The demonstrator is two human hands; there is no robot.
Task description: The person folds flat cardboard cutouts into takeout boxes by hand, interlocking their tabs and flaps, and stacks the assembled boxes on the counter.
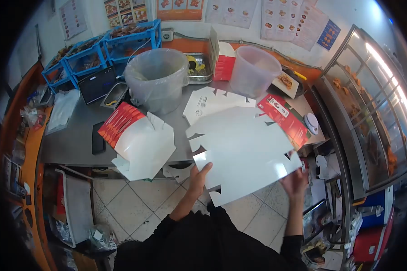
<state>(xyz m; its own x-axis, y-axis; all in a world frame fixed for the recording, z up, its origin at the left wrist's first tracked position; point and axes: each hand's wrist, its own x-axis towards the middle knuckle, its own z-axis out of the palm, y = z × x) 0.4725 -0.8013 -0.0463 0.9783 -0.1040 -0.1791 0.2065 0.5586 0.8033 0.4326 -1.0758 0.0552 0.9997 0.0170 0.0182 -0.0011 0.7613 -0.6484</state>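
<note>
A large flat cardboard box blank, white side up with slots cut along its edges, is held tilted over the table's front edge. My left hand grips its left edge, thumb on the white face and fingers mostly hidden behind. At the lower right corner, my right hand is closed on the same blank. Behind it lie another white blank and a red printed cardboard panel. To the left, a partly folded red and white box rests on the table near its front edge.
On the grey metal table stand a plastic-lined bucket, a translucent tub, a metal tray and a black phone. Blue crates stand back left. A lit glass food display is at the right.
</note>
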